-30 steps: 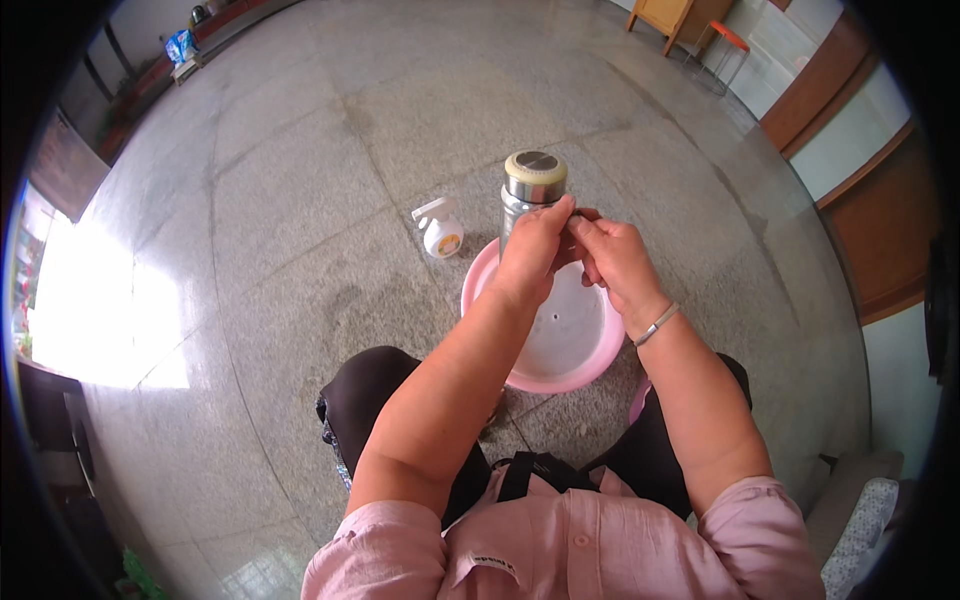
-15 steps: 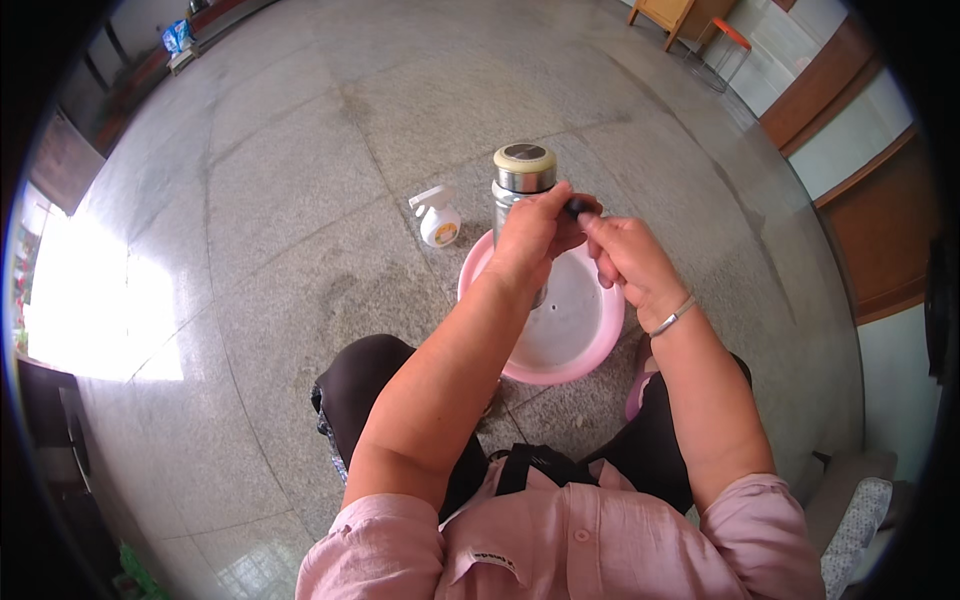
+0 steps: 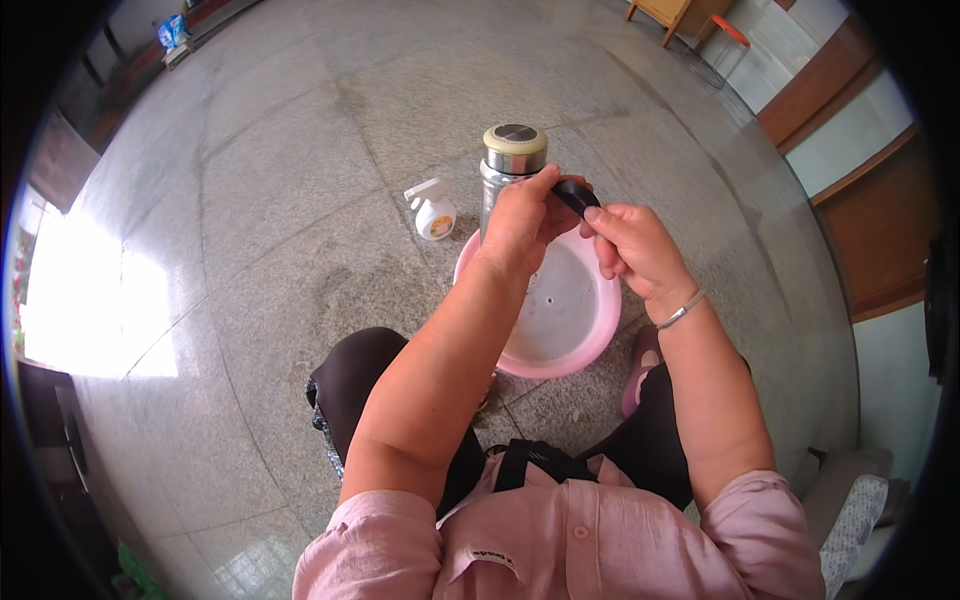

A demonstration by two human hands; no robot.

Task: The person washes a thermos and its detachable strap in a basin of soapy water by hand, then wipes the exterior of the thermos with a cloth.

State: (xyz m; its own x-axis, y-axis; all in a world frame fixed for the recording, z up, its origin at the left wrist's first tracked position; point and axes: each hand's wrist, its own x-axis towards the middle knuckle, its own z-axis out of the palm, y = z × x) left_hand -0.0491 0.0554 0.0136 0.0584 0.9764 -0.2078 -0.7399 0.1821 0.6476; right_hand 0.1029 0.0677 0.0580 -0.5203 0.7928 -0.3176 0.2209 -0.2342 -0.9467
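Observation:
My left hand (image 3: 518, 225) is wrapped around a tall, clear bottle (image 3: 490, 185) with a steel collar and a cream lid, held tilted over the basin's far side. A short black strap (image 3: 576, 196) stretches from beside my left fingers to my right hand (image 3: 640, 248), which pinches its near end. Whether the strap is fixed to the bottle cannot be seen, as my left hand hides that side. Below both hands stands a pink basin (image 3: 545, 369) holding cloudy, greyish water. Just left of the bottle, a white spray bottle (image 3: 435, 220) stands on the floor.
Grey stone tiles (image 3: 290, 240) form the floor. An orange-topped stool (image 3: 731, 30) and a wooden cabinet (image 3: 660, 12) stand at the far right. A blue packet (image 3: 172, 33) sits far left. My knees flank the basin, with a purple shoe (image 3: 637, 385) at its right.
More of the black strap shows between my hands, now slanting down to my right fingers. The bottle and my left hand have risen slightly in view.

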